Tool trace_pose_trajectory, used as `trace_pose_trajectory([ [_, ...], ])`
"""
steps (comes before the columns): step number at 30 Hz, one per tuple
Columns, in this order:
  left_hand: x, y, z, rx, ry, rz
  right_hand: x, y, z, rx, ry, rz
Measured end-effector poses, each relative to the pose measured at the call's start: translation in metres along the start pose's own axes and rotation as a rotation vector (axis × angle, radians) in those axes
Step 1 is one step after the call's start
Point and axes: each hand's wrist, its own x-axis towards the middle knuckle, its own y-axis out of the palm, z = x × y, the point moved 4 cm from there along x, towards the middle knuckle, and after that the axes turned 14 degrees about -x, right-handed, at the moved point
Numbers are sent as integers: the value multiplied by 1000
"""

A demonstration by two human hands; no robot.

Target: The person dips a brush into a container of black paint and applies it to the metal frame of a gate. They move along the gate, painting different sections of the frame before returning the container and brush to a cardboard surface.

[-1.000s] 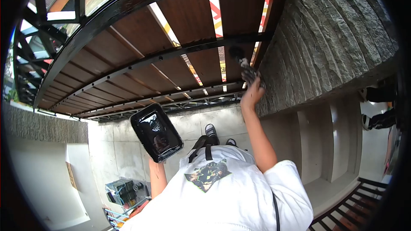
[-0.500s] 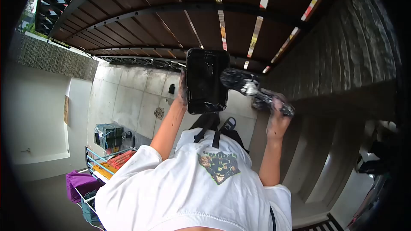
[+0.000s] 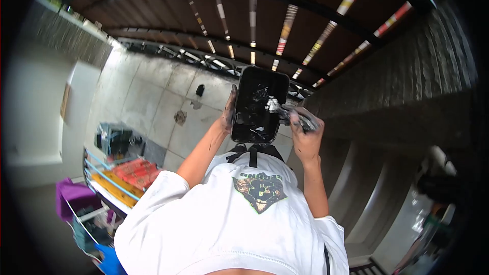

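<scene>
Two hands engaged: left hand (image 3: 228, 114) is clasping the tray's (image 3: 250, 82) side, right hand (image 3: 311, 128) gripping the brush (image 3: 274, 106); we're ideally dabbing lightly (fewer drips).

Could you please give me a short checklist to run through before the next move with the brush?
1. Tray supported: ok, the left hand holds its side.
2. Brush gripped: ok, in the right hand.
3. Brush head over the tray: ok.
4. Bristles loaded: cannot tell, blurred and dark against the tray.
5. Hands clean: not ok, dark smears show on both.
6. White shirt apart from the brush: ok.
</scene>
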Motion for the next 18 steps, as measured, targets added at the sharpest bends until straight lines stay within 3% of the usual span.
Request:
trace_pose_trajectory([
  [2,-26,-14,-11,-16,76,21,18,-7,17,798,546,156],
  [3,-41,-14,-17,-110,82,86,14,-1,27,941,567,84],
  [6,-78,-44,-15,-87,49,63,15,12,63,882,504,287],
  [7,-91,-43,-21,47,88,-19,6,27,72,934,648,509],
  [8,-97,-50,-25,126,161,-118,-8,34,78,840,603,337],
  [9,-104,-53,-25,21,217,-81,-2,19,88,747,507,176],
  [10,-110,-82,-25,118,313,14,8,9,90,592,296,166],
  [11,-115,-78,-27,-80,262,-33,8,1,91,776,461,274],
  [12,-122,-69,-28,-53,285,-33,5,1,90,846,496,306],
  [14,-127,-65,-28,-20,299,-18,-1,6,92,795,403,146],
  [16,-122,-69,-26,18,213,-61,1,25,96,1021,532,542],
  [17,-116,-80,-25,-44,176,-114,-7,42,93,961,512,661],
  [18,-111,-85,-24,-28,162,-92,-9,48,87,907,464,580],
])
